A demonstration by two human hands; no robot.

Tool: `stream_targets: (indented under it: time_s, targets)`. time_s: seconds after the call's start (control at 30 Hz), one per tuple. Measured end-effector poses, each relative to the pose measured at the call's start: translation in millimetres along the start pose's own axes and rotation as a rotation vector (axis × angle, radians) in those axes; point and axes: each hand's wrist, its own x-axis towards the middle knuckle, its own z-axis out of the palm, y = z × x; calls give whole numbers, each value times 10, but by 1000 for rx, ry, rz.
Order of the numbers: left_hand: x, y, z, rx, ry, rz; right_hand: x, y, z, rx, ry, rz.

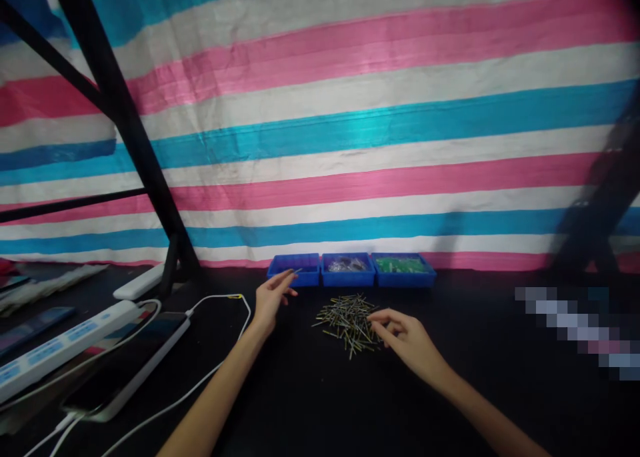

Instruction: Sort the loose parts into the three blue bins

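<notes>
A loose pile of thin silver-and-yellow sticks (pixel 349 320) lies on the black table. Above the front edge of the left blue bin (pixel 306 280), my left hand (pixel 271 302) pinches one thin stick (pixel 298 270) between thumb and fingertips. At the right side of the pile is my right hand (pixel 400 330), its thumb and forefinger drawn together by the sticks. Whether a stick is between those fingers is too small to make out.
Beside the left bin stand a middle blue bin (pixel 349 281) with clear pieces and a right blue bin (pixel 404 281) with green pieces. A power strip (pixel 65 344), a phone-like device (pixel 130 367) and a white cable (pixel 200 377) lie left. Behind hangs a striped sheet (pixel 375 124).
</notes>
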Motion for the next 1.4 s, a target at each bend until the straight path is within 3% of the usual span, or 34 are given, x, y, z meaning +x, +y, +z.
stream_targets:
  time_s: [0.13, 0.27, 0.37, 0.5, 0.7, 0.83, 0.97, 1.07, 1.2, 1.4]
  targets:
    - [161, -82, -218, -54, 119, -14, -11, -4, 19, -39, -8, 6]
    - [228, -136, -267, -51, 142, -25, -6, 3, 37, -76, 11, -26]
    - [256, -133, -254, -65, 102, -40, -2, 18, 49, -126, 45, -12]
    - [266, -88, -234, -118, -41, -72, 1, 38, 33, -189, 43, 29]
    - [142, 4, -135, 70, -39, 37, -40, 6, -125, -401, 42, -9]
    - [-74, 50, 42, 380, -185, 231, -52, -26, -252, -526, 39, -28]
    - [-371, 95, 257, 880, -537, 678, -27, -32, -325, -599, 25, -13]
    - [-568, 133, 393, 1022, -739, 862, -16, -25, -344, -630, 6, 5]
    - [-704, 166, 489, 1007, -779, 969, -16, -7, -350, -662, -42, 22]
    - [-729, 131, 502, 990, -805, 946, -13, 9, -344, -687, -46, -1]
